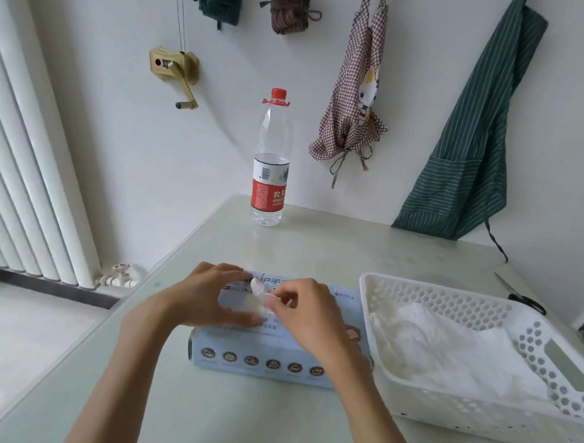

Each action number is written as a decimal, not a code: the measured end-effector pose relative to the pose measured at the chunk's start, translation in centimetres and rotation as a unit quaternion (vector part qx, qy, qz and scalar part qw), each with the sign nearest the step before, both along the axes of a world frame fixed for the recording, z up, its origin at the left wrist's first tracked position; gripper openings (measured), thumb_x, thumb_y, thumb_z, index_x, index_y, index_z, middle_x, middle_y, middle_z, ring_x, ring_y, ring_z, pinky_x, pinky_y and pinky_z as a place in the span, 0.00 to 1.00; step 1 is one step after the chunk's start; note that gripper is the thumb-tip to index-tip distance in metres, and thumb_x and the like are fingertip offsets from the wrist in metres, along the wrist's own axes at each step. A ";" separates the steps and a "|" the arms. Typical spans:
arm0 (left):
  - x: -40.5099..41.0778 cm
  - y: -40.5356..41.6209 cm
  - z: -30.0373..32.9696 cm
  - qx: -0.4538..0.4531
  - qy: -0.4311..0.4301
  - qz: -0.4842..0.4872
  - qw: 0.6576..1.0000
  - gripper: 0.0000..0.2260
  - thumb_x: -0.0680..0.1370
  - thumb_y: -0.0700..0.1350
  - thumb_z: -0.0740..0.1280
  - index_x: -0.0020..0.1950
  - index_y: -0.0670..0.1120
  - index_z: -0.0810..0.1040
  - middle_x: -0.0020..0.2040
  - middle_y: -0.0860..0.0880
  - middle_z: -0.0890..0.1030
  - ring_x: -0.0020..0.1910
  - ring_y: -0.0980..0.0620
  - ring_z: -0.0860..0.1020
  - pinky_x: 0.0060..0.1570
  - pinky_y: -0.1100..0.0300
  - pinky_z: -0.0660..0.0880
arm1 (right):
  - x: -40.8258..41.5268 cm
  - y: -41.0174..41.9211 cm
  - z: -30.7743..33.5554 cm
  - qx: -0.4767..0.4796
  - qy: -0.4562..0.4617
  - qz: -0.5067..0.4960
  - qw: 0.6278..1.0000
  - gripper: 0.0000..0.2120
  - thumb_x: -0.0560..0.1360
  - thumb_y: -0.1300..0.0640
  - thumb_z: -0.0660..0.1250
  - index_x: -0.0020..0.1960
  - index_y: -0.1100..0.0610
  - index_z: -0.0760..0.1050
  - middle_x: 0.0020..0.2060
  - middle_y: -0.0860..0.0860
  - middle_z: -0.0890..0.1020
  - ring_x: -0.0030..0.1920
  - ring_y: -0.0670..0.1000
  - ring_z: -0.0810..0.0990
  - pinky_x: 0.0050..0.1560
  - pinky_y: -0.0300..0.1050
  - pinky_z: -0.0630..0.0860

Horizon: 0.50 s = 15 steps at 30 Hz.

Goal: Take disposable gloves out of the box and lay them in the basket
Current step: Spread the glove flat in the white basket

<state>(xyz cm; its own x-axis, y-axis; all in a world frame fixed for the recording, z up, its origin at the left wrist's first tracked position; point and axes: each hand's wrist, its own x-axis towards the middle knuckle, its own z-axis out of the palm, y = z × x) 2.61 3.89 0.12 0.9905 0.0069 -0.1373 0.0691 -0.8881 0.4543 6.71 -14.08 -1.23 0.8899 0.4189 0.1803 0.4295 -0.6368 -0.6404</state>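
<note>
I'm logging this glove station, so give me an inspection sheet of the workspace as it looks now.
Surface: pale green glossy table.
Job's things: light blue cardboard glove box lying flat; white perforated plastic basket beside it, white gloves inside.
Clutter: clear plastic water bottle; black-handled scissors.
Grippers: left hand rests on the box; right hand pinches a white glove at the opening.
Cables: nothing seen.
Surroundings: aprons on the wall, white radiator.

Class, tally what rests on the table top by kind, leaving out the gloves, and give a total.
Water bottle: 1
Glove box: 1
White basket: 1
Scissors: 1
Total: 4
</note>
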 end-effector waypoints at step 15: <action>0.3 0.5 0.2 0.021 0.013 -0.018 1.000 0.55 0.50 0.82 0.58 0.74 0.59 0.61 0.73 0.61 0.62 0.73 0.56 0.54 0.71 0.54 0.58 | 0.5 -3.0 4.1 0.301 -0.008 -0.025 0.953 0.03 0.74 0.57 0.70 0.43 0.55 0.82 0.33 0.47 0.84 0.34 0.44 0.82 0.36 0.36 0.77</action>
